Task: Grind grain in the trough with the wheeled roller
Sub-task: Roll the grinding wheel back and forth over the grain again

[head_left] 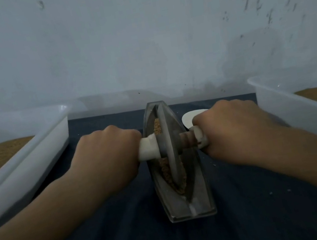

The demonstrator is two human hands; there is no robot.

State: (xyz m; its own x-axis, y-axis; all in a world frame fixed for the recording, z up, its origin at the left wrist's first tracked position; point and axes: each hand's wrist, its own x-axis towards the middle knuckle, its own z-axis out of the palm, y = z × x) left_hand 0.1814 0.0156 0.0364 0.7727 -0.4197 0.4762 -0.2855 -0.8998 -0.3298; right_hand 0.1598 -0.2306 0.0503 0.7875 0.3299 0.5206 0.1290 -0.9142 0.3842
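A grey boat-shaped metal trough (202,203) lies lengthwise on the dark cloth in the middle of the view. Tan grain (165,170) fills its groove. A grey disc wheel (169,145) of the roller stands upright in the groove, on a cross axle with white handles. My left hand (107,156) grips the left handle (147,148). My right hand (233,130) grips the right handle (199,133). Both fists sit level, one on each side of the trough.
A clear plastic tub (31,146) holding brown grain stands at the left, and a similar tub (290,105) at the right. A white spoon-like object (189,117) lies behind my right hand. A pale wall rises just behind the trough.
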